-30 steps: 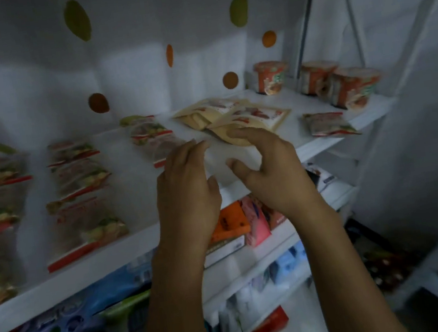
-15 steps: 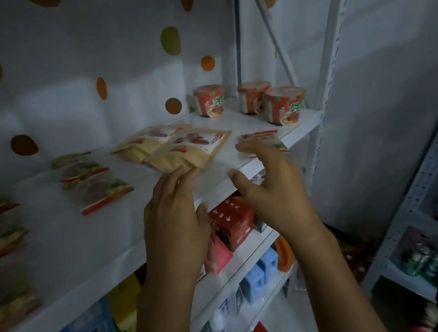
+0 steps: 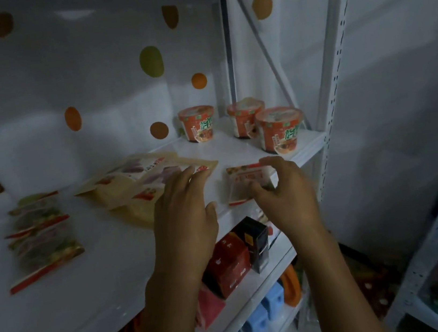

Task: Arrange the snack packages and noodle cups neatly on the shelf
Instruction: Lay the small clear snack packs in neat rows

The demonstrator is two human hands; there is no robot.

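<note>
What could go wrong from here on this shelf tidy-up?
1. The small snack packet, pinched by the right hand, lies by the front edge of the shelf; a slip could drop it below.
2. The nearest noodle cup stands close to the right front corner; a sweep might knock it off.

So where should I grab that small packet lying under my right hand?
Pinch the small packet across its length from above: thumb on the near red-striped edge, fingers on the far edge. It lies flat on the shelf, so no side is raised to slide under. The right hand arches over it that way.
</note>
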